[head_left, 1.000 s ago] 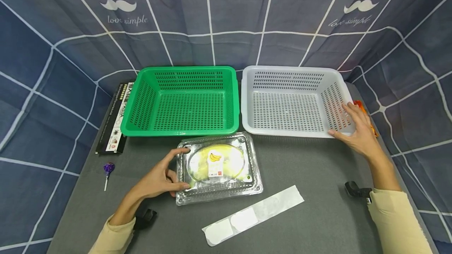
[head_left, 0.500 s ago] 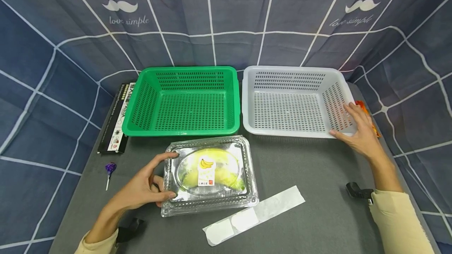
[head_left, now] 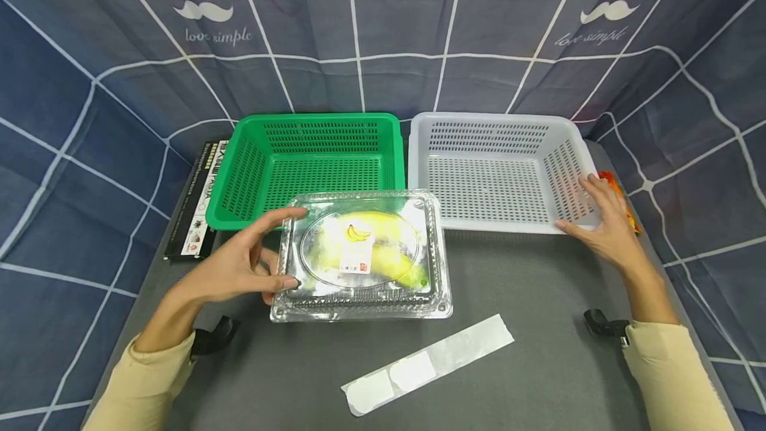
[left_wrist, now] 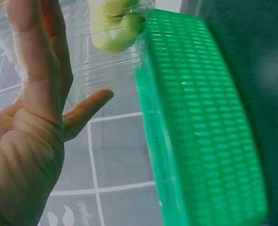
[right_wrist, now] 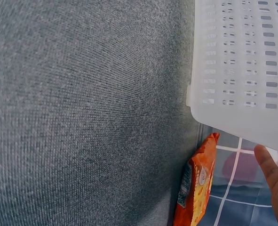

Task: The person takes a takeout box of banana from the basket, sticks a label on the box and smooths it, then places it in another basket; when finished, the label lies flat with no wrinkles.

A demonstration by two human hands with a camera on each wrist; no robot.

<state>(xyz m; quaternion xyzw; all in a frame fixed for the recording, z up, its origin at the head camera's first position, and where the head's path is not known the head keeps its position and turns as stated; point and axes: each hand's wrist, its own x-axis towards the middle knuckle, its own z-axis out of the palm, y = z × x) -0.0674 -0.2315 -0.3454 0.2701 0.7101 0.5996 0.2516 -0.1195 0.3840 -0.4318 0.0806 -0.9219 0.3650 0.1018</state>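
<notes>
In the head view my left hand (head_left: 239, 261) grips the left end of a clear plastic fruit box (head_left: 362, 308), thumb at the front and fingers at the back. Yellow-green bananas (head_left: 391, 255) show through its lid, under a label with a banana picture. The box is held up, its far side overlapping the front of the green basket (head_left: 236, 165). In the left wrist view the banana box (left_wrist: 106, 70) hangs beside that basket. My right hand (head_left: 613, 228) rests at the front right corner of the white basket (head_left: 479, 223), its fingers extended along the rim.
A black pasta box (head_left: 188, 211) lies left of the green basket. An orange snack packet (right_wrist: 200, 181) sits right of the white one. A purple-wrapped lollipop was at the left earlier; my left arm covers that spot. A white paper strip (head_left: 473, 348) lies in front.
My left hand first drew the banana box toward me and left, then raised it and moved it forward over the green basket's front edge. My right hand stayed at the white basket's corner.
</notes>
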